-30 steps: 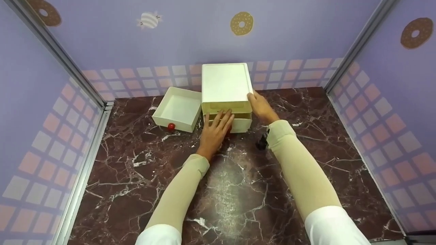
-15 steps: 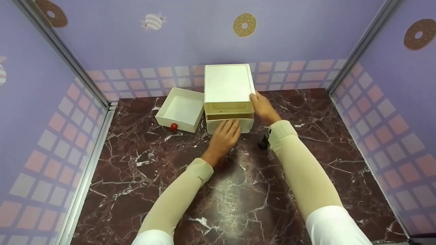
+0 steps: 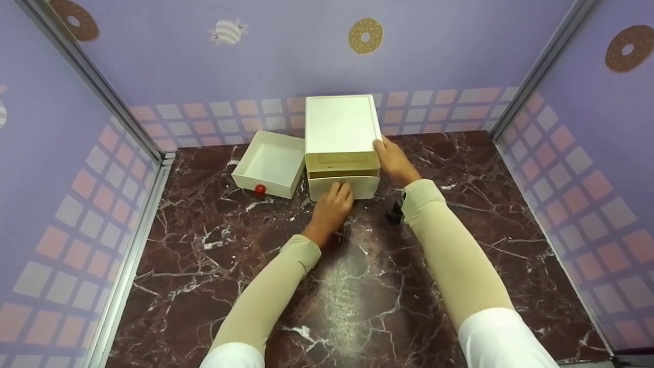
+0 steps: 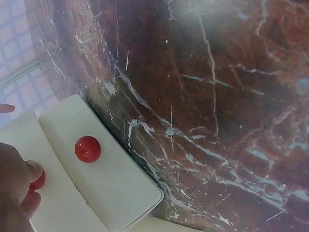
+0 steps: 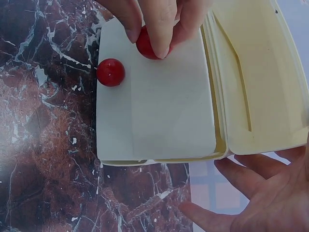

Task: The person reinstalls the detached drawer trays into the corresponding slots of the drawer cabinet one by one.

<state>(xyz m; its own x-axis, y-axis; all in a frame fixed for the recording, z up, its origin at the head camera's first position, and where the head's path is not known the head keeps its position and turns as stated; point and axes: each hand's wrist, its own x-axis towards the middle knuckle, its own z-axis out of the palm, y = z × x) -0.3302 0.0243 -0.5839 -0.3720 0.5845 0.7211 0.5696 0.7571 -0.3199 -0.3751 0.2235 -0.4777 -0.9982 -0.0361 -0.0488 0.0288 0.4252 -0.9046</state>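
A white drawer cabinet (image 3: pixel 341 122) stands against the back wall, its top slot uncovered. Thumb and fingers of my left hand (image 3: pixel 333 207) pinch the round red knob (image 5: pixel 145 42) of the upper drawer front (image 5: pixel 174 106). Below that drawer, a second front carries another red knob (image 5: pixel 111 72). At the cabinet's right side is my right hand (image 3: pixel 396 162), its thumb at the front top corner. In the right wrist view its fingers look extended and spread, with fingertips at the cabinet's side.
A pulled-out white drawer (image 3: pixel 276 189) with a red knob (image 3: pixel 260 189) lies left of the cabinet, right beside it. Dark red marbled tabletop (image 3: pixel 204 286) spreads in front. Patterned purple walls (image 3: pixel 286 61) enclose the back and both sides.
My left hand has come down from the drawer's top edge to its front, and its spread fingers have closed on the knob. The right hand stays at the cabinet's side.
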